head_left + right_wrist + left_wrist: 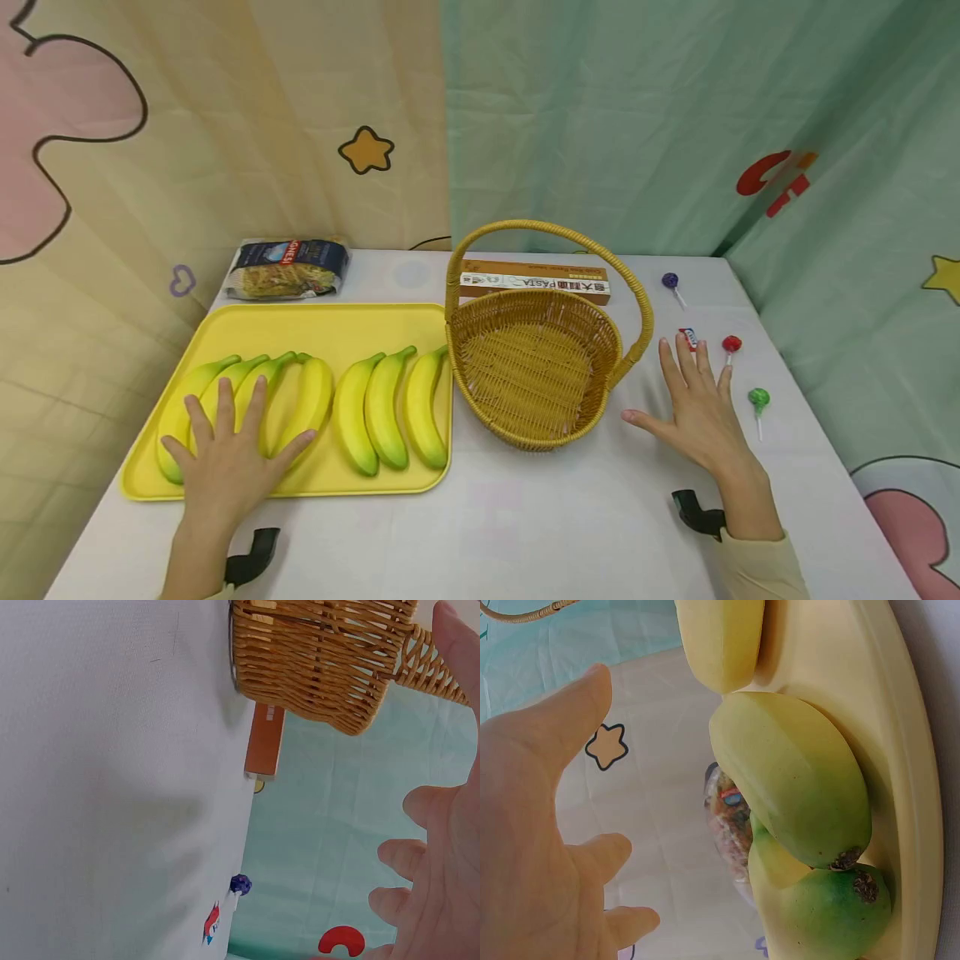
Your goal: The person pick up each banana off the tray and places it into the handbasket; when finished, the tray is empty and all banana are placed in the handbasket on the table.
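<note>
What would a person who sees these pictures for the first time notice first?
Probably the bright yellow tray on the left side of the table, with two bunches of bananas lying on it; the left hand is spread over the left bunch. Next, the empty wicker basket with its tall handle stands in the middle. The open right hand is beside it, close to three lollipops near the right edge.

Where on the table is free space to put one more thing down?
Bare tablecloth lies along the near edge, between left hand and right hand. The wicker basket is empty. Crowded: the bananas on the yellow tray.
</note>
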Demonstrator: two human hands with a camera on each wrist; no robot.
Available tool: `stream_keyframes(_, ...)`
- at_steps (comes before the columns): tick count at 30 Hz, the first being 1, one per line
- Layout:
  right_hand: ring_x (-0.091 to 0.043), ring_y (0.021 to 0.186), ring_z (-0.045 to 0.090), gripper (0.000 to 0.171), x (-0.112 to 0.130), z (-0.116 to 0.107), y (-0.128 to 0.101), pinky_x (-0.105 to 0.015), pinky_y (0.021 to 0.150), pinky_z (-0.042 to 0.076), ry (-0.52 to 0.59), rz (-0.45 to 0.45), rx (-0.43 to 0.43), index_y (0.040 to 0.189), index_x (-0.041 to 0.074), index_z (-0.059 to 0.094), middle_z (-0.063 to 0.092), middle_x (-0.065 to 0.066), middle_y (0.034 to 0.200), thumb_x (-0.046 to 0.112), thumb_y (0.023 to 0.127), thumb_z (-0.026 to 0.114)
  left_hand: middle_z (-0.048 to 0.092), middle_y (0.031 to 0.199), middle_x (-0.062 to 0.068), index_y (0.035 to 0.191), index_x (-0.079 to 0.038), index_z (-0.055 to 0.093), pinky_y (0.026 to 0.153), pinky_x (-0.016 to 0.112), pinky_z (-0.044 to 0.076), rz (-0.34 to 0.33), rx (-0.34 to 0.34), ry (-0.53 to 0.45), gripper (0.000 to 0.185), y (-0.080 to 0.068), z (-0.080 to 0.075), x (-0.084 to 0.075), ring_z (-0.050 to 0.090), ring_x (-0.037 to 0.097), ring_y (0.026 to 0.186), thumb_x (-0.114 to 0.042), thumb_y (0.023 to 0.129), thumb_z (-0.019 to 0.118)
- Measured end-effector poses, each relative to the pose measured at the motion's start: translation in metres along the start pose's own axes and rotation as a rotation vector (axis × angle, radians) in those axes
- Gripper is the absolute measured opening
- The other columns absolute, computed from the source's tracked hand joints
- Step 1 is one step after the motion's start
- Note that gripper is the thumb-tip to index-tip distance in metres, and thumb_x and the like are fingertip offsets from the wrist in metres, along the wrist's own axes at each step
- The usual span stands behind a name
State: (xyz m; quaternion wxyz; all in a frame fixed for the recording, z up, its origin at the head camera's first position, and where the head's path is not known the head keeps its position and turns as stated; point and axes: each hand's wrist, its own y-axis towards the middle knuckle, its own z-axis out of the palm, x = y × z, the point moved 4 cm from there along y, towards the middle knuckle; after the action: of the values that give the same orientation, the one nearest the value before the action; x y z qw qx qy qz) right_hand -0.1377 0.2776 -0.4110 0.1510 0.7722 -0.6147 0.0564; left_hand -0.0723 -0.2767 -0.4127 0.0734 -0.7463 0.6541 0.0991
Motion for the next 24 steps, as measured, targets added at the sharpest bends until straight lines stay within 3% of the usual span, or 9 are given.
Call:
stream_keyframes(4, -0.040, 0.150, -0.007, 0.114, 0.001, 0.001, 0.001, -0.069, 0.111, -0.010, 0.016, -0.011, -0.008, 0.158, 0.010, 0.007, 0.007, -0.022, 0.163, 0.064, 0.078, 0.068, -0.006, 0.156, 0.035, 0.158, -0.016, 0.005, 0.089, 0.089, -0.004, 0.005, -0.011, 0.000, 0.103, -0.001, -0.001, 0.000, -0.017, 0.064, 0.137, -0.071, 0.086, 0.051)
stream_keyframes(8, -0.033, 0.152, -0.006, 0.111, 0.004, 0.002, 0.002, -0.065, 0.115, -0.006, 0.105, -0.056, -0.041, 0.158, 0.011, 0.006, 0.005, -0.017, 0.164, 0.056, 0.080, 0.072, -0.005, 0.156, 0.036, 0.158, -0.016, 0.006, 0.088, 0.089, -0.004, 0.013, -0.025, 0.001, 0.103, -0.003, -0.002, 0.000, -0.016, 0.064, 0.137, -0.071, 0.085, 0.053)
stream_keyframes(10, -0.032, 0.153, -0.001, 0.108, 0.008, 0.004, 0.004, -0.061, 0.118, -0.002, 0.178, -0.080, -0.066, 0.158, 0.013, 0.007, 0.007, -0.015, 0.165, 0.049, 0.081, 0.074, -0.004, 0.156, 0.037, 0.158, -0.016, 0.007, 0.088, 0.089, -0.003, 0.018, -0.031, -0.007, 0.103, -0.004, -0.003, 0.001, -0.015, 0.065, 0.137, -0.070, 0.085, 0.054)
stream_keyframes(13, -0.034, 0.151, 0.015, 0.101, 0.017, 0.008, 0.009, -0.058, 0.118, 0.014, 0.287, -0.109, -0.141, 0.158, 0.016, 0.016, 0.020, -0.016, 0.162, 0.034, 0.081, 0.079, -0.004, 0.157, 0.036, 0.158, -0.014, 0.008, 0.091, 0.088, 0.000, 0.014, -0.053, -0.043, 0.102, -0.006, -0.009, 0.005, -0.013, 0.065, 0.137, -0.067, 0.086, 0.056)
stream_keyframes(18, -0.027, 0.132, 0.052, 0.075, 0.035, 0.011, 0.017, -0.027, 0.108, 0.041, 0.467, -0.170, -0.390, 0.140, 0.001, 0.051, 0.056, -0.021, 0.138, 0.001, 0.072, 0.083, 0.004, 0.157, 0.035, 0.156, -0.005, 0.016, 0.103, 0.080, 0.005, -0.063, -0.225, -0.239, 0.086, -0.005, -0.028, 0.029, 0.000, 0.062, 0.141, -0.044, 0.094, 0.059)
stream_keyframes(21, -0.013, 0.122, 0.060, 0.061, 0.040, 0.011, 0.019, -0.012, 0.100, 0.041, 0.580, -0.190, -0.503, 0.124, -0.009, 0.061, 0.066, -0.026, 0.121, -0.012, 0.067, 0.081, 0.021, 0.156, 0.033, 0.152, 0.000, 0.027, 0.111, 0.072, 0.011, -0.144, -0.381, -0.391, 0.073, -0.003, -0.039, 0.050, 0.016, 0.055, 0.142, -0.026, 0.093, 0.062)
stream_keyframes(24, -0.002, 0.116, 0.061, 0.054, 0.040, 0.012, 0.020, -0.011, 0.095, 0.045, 0.658, -0.194, -0.546, 0.117, -0.012, 0.064, 0.068, -0.027, 0.112, -0.018, 0.065, 0.079, 0.031, 0.155, 0.023, 0.151, -0.005, 0.035, 0.118, 0.057, 0.019, -0.276, -0.472, -0.524, 0.066, -0.001, -0.042, 0.072, 0.027, 0.043, 0.144, -0.021, 0.093, 0.060)
